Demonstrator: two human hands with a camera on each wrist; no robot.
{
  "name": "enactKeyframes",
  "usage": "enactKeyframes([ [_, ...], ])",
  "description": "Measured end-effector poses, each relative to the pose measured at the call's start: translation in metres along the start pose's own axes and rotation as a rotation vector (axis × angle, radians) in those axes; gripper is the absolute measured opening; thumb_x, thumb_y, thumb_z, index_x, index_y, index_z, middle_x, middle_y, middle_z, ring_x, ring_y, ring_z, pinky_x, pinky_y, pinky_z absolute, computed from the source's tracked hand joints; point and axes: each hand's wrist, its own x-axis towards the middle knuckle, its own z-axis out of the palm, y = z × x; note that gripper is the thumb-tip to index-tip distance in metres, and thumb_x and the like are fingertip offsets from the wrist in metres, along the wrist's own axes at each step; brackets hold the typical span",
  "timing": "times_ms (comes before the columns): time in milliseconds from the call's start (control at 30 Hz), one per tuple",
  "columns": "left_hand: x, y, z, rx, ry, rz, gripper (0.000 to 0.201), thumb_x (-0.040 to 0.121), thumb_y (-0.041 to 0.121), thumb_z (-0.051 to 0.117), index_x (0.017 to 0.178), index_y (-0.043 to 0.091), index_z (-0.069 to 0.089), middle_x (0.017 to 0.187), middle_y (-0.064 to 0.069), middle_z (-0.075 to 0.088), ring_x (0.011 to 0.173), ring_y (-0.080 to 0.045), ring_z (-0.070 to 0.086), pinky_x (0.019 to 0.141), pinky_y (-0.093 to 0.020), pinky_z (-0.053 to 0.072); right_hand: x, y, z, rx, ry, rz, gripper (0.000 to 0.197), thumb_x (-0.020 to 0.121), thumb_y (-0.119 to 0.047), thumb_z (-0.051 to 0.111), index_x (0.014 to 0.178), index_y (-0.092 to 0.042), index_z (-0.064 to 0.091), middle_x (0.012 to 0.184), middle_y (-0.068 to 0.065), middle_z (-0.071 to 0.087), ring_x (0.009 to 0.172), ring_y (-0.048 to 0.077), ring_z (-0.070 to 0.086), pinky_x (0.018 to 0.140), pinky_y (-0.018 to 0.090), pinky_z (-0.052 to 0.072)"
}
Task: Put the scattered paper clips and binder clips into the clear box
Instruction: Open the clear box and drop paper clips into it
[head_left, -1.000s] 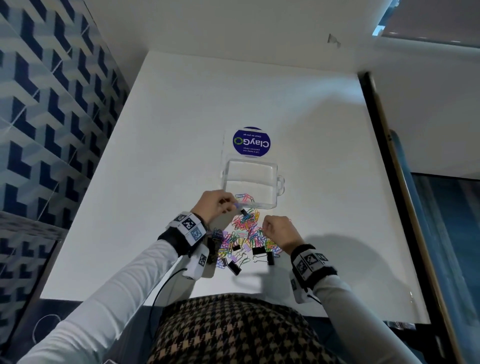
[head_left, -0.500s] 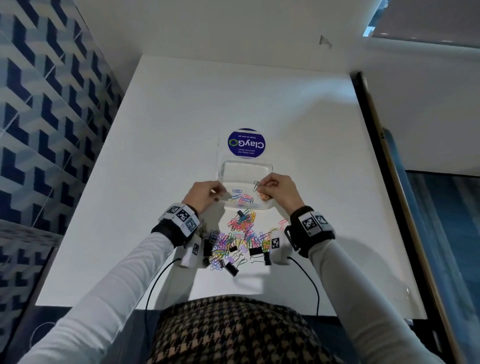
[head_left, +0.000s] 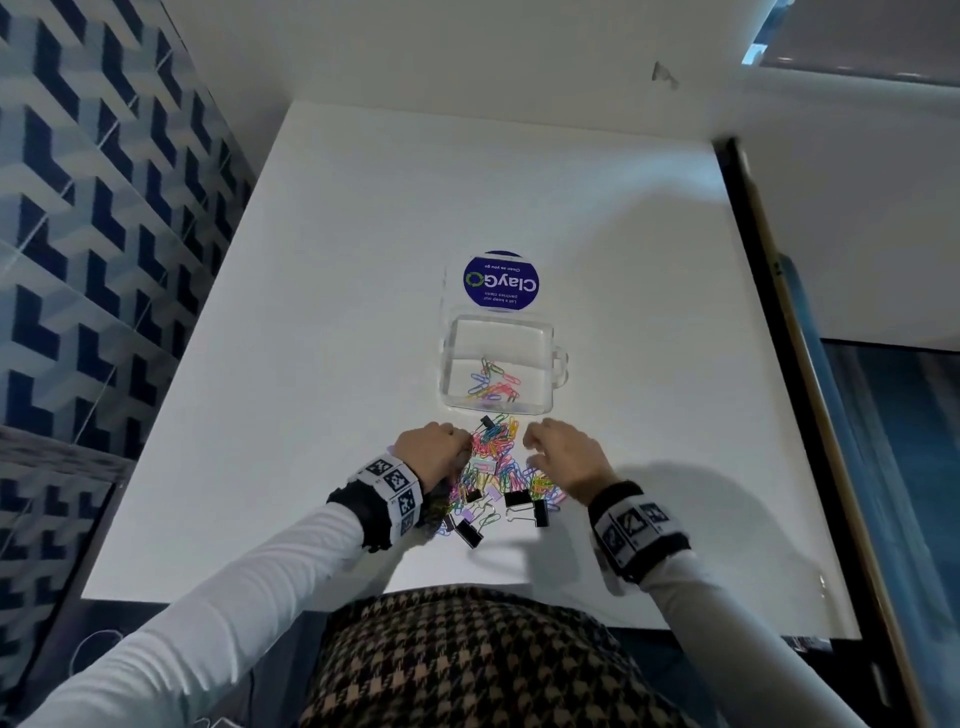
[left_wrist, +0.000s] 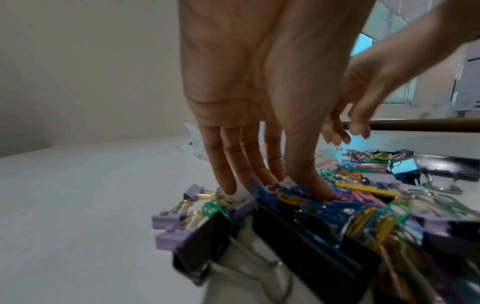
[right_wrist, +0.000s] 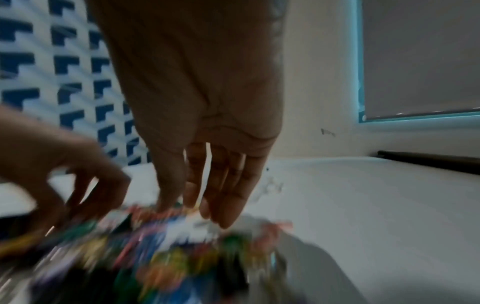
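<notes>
The clear box (head_left: 451, 364) stands open on the white table, with several coloured paper clips (head_left: 491, 384) lying in it. Just in front of it lies the pile of coloured paper clips (head_left: 498, 462) mixed with black binder clips (head_left: 519, 500) and small lilac binder clips (left_wrist: 168, 218). My left hand (head_left: 434, 449) is at the pile's left side; its straight fingers and thumb (left_wrist: 293, 187) touch blue and pink clips without lifting any. My right hand (head_left: 556, 452) hovers over the pile's right side, fingers (right_wrist: 223, 218) hanging loose and holding nothing.
The box's clear lid with a round blue ClayGo sticker (head_left: 501, 280) lies flat behind the box. A blue patterned wall runs along the left, and a dark rail (head_left: 779, 364) borders the table's right edge. The right wrist view is blurred.
Both hands have come back from over the box to the pile. The box now holds more paper clips than a second ago.
</notes>
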Motion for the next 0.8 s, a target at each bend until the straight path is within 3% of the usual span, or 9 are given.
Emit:
enactKeyframes([
  [100,0.002,0.000,0.001,0.005,-0.050,0.007,0.027,0.088,0.008,0.042,0.112,0.011,0.054,0.116,-0.012,0.056,0.111,-0.028,0.052,0.080,-0.038,0.045,-0.007,-0.002,0.018,-0.053,-0.063,-0.009,0.039,0.085,-0.028,0.060,0.119,-0.015,0.046,0.118,0.006,0.048,0.113,0.023,0.042,0.083,0.038,0.043],
  [167,0.003,-0.001,-0.003,-0.024,-0.101,0.009,0.025,0.083,0.002,0.046,0.103,0.011,0.059,0.113,-0.012,0.058,0.109,-0.029,0.053,0.081,-0.037,0.045,-0.005,-0.008,0.025,-0.046,-0.045,-0.019,0.041,0.084,-0.029,0.062,0.118,-0.012,0.046,0.119,0.008,0.047,0.114,0.024,0.040,0.082,0.038,0.042],
  [267,0.006,-0.008,-0.005,-0.092,-0.154,0.023,0.018,0.080,0.004,0.052,0.092,0.012,0.063,0.105,-0.012,0.062,0.102,-0.030,0.057,0.082,-0.039,0.048,0.000,-0.012,0.027,0.038,-0.048,0.020,0.027,0.083,-0.025,0.063,0.102,-0.012,0.050,0.111,0.008,0.053,0.108,0.024,0.043,0.080,0.036,0.039],
  [367,0.006,-0.017,-0.009,-0.269,-0.151,-0.001,0.012,0.076,0.008,0.061,0.077,0.019,0.064,0.093,-0.006,0.068,0.094,-0.022,0.061,0.083,-0.038,0.051,0.003,-0.012,0.024,0.106,-0.037,0.027,0.008,0.084,-0.014,0.058,0.083,-0.017,0.051,0.099,0.008,0.057,0.101,0.025,0.047,0.080,0.038,0.040],
  [467,0.002,-0.025,-0.014,-0.528,-0.076,-0.042,0.021,0.074,0.005,0.065,0.065,0.022,0.057,0.080,-0.003,0.067,0.081,-0.016,0.060,0.073,-0.022,0.047,0.001,-0.010,0.022,0.109,0.001,0.026,0.009,0.085,-0.011,0.053,0.083,-0.018,0.048,0.098,0.008,0.056,0.097,0.026,0.049,0.077,0.038,0.041],
  [567,-0.003,-0.034,-0.020,-0.692,-0.012,-0.110,0.013,0.075,0.004,0.068,0.075,0.012,0.058,0.070,0.003,0.061,0.072,-0.011,0.056,0.053,-0.004,0.037,-0.006,-0.003,0.023,0.006,0.024,0.011,0.024,0.087,-0.019,0.056,0.108,-0.014,0.047,0.109,0.006,0.050,0.104,0.024,0.043,0.079,0.037,0.040],
  [633,-0.005,-0.040,-0.022,-0.805,-0.023,-0.115,0.013,0.077,0.001,0.067,0.078,0.012,0.060,0.064,0.011,0.062,0.058,0.003,0.058,0.045,-0.002,0.037,-0.010,0.004,0.025,-0.106,0.029,-0.004,0.036,0.085,-0.016,0.058,0.118,-0.012,0.046,0.116,0.008,0.047,0.109,0.025,0.042,0.081,0.034,0.040],
  [700,-0.006,-0.044,-0.022,-0.853,-0.041,-0.123,0.021,0.076,-0.003,0.066,0.083,0.016,0.063,0.073,0.000,0.064,0.055,0.006,0.058,0.046,-0.003,0.040,-0.014,0.008,0.028,-0.087,0.034,0.012,0.033,0.084,-0.014,0.059,0.115,-0.009,0.048,0.115,0.011,0.047,0.108,0.026,0.043,0.079,0.035,0.041],
  [800,-0.005,-0.046,-0.022,-0.847,-0.028,-0.149,0.034,0.074,-0.010,0.061,0.099,0.012,0.063,0.083,-0.007,0.065,0.066,-0.005,0.063,0.047,-0.006,0.045,-0.011,0.010,0.029,0.085,0.008,0.029,0.021,0.079,-0.009,0.062,0.099,-0.005,0.056,0.097,0.010,0.050,0.099,0.029,0.048,0.076,0.036,0.037],
])
